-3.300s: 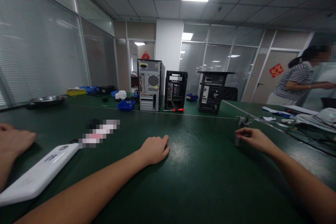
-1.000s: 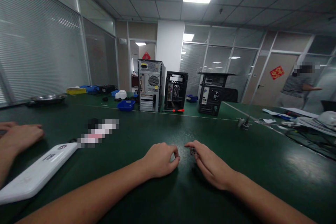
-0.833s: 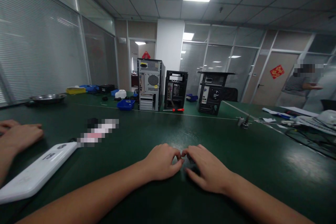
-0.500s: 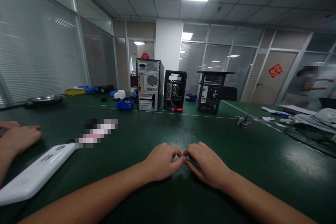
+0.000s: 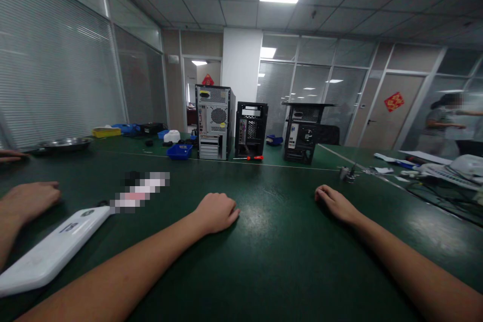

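My left hand (image 5: 217, 212) rests on the green tabletop (image 5: 271, 271) left of the middle, its fingers curled into a loose fist, thumb toward the right. Nothing shows in it. Well to the right, my right hand (image 5: 335, 203) also lies on the table with bent, closed fingers; no object is visible in that one either. Beyond both hands stand a tall silver-backed computer tower (image 5: 213, 123), a smaller black computer case (image 5: 251, 130) and another black case (image 5: 303, 133). A screwdriver (image 5: 253, 158) with a red handle lies before the middle case.
At left, another person's hand (image 5: 32, 197) rests near a white handheld device (image 5: 53, 249). Farther back are a blue bin (image 5: 179, 151), a metal tray (image 5: 66, 144) and a yellow tray (image 5: 106, 132). Small metal parts (image 5: 349, 175) and cables (image 5: 433, 196) lie at right.
My hands, touching at the fingertips before, have parted: the left moved left and forward, the right moved right and forward. At the far left, another hand has shifted back.
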{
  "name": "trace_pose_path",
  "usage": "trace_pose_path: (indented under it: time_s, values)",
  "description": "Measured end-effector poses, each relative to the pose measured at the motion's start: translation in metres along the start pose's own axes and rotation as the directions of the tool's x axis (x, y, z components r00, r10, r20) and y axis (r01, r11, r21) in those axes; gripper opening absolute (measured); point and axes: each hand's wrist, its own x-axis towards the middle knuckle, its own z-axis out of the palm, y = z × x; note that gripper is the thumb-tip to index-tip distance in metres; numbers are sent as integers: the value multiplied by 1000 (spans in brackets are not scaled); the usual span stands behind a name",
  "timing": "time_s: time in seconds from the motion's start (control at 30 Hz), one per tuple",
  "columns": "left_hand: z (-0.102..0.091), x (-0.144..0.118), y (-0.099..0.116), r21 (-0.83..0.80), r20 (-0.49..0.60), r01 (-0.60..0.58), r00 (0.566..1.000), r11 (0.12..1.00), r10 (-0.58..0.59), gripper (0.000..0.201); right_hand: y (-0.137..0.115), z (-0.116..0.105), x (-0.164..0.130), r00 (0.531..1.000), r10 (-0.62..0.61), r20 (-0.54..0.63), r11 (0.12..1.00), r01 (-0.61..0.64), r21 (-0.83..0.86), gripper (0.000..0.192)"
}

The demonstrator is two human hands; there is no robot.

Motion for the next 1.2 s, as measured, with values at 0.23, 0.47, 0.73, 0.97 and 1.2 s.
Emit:
trace_pose_path:
  time_s: [0.23, 0.47, 0.73, 0.97, 1.2]
  values:
    - [7, 3, -10, 3, 24, 34, 999, 999, -34, 50, 24, -2, 11, 991, 107, -76, 994, -108, -13, 44]
    - [8, 3, -10, -10, 40, 28, 999, 1000, -28, 50, 20, -16, 11, 984, 132, -118, 991, -135, -15, 47]
    - [11, 3, -12, 15, 46, 31, 998, 999, -31, 52, 30, -55, -4, 971, 102, -216, 995, -97, 35, 45]
    - [11, 5, -10, 19, 75, 50, 996, 999, -52, 51, 41, -62, -5, 978, 2, -210, 996, -20, -84, 46]
    - [11, 5, -11, -16, 96, 44, 994, 999, -42, 52, 42, -59, -5, 989, -13, -146, 963, -27, -269, 45]
